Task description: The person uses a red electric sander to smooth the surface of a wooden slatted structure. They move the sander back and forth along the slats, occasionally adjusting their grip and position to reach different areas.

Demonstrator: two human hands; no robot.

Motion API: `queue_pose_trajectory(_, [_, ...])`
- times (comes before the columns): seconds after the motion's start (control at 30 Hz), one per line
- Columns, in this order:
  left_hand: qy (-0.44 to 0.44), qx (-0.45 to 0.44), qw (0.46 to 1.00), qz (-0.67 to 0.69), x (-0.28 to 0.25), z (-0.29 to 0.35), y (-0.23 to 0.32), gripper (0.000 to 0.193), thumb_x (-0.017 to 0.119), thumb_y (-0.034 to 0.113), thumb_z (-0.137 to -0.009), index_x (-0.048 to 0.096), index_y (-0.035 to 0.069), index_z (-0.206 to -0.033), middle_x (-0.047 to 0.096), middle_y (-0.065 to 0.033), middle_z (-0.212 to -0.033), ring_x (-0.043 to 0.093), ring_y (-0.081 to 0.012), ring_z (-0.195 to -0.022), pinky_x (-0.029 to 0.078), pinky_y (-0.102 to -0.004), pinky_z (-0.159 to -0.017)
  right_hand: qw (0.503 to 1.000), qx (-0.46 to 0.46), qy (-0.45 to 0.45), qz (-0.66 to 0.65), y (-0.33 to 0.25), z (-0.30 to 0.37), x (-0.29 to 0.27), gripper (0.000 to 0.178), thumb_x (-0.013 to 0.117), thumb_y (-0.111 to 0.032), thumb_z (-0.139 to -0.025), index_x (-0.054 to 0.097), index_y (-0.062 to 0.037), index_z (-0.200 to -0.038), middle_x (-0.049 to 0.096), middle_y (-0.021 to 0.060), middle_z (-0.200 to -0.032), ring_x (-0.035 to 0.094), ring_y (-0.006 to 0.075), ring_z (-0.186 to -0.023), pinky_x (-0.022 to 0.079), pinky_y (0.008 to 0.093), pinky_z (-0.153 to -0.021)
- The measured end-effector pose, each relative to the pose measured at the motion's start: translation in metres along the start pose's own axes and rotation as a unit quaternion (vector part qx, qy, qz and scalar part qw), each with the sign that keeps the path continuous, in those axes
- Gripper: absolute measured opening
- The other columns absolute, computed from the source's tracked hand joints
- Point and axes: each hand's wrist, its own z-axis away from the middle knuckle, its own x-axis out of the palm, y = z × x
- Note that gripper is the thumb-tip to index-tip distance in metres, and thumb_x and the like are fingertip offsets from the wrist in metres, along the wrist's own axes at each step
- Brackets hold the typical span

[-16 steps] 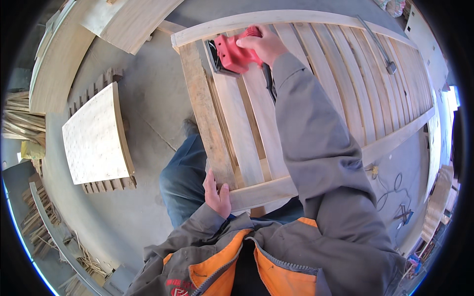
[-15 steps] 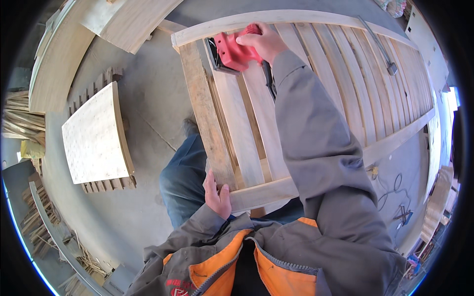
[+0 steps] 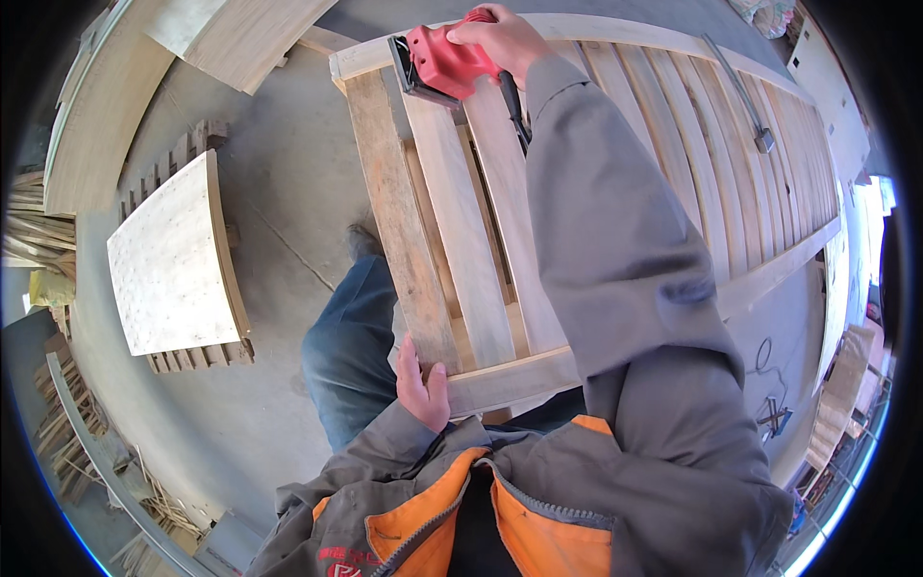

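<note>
My right hand [image 3: 500, 43] is wrapped round a red electric sander [image 3: 444, 62] with a black base. The sander is at the far left end of a slatted wooden frame [image 3: 461, 207], over the far rail and the ends of the first slats. From its rear a black cord [image 3: 513, 104] runs down beside my sleeve. My left hand [image 3: 421, 387] grips the frame's near left corner, thumb by the near rail and fingers along the outer end slat. The sander's underside is hidden.
A metal bar clamp [image 3: 740, 94] lies across the slats farther right. To the left, a pale board [image 3: 173, 260] rests on a slatted wooden pallet [image 3: 202, 358]. Curved wood panels [image 3: 125, 125] stand at the far left. Scrap wood [image 3: 72, 433] is heaped along the left side.
My right hand has moved the sander away from me and slightly left, up to the far rail. My left hand has stayed at the near corner.
</note>
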Motion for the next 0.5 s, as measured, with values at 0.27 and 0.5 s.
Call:
queue_pose_trajectory(0.27, [0.018, 0.014, 1.0, -0.007, 0.003, -0.002, 0.0, 0.07, 0.047, -0.002, -0.1, 0.025, -0.006, -0.166, 0.046, -0.0213, -0.159, 0.05, -0.0293, -0.146, 0.039, -0.0407, -0.122, 0.999, 0.012, -0.023, 0.029, -0.01, 0.0, -0.001, 0.069, 0.087, -0.028, -0.074, 0.062, -0.0062, -0.135, 0.069, 0.0095, -0.114, 0.066, 0.023, -0.09, 0.055, 0.0407, -0.058])
queue_pose_trajectory(0.5, [0.044, 0.022, 0.999, 0.009, 0.004, -0.002, -0.001, 0.069, 0.061, 0.009, -0.1, 0.035, -0.008, -0.161, 0.051, -0.0281, -0.154, 0.054, -0.0391, -0.138, 0.043, -0.0429, -0.116, 1.0, 0.011, 0.002, 0.015, -0.012, 0.026, 0.001, 0.069, 0.088, -0.028, -0.073, 0.063, -0.0047, -0.133, 0.07, 0.0105, -0.111, 0.068, 0.0238, -0.086, 0.055, 0.0414, -0.055])
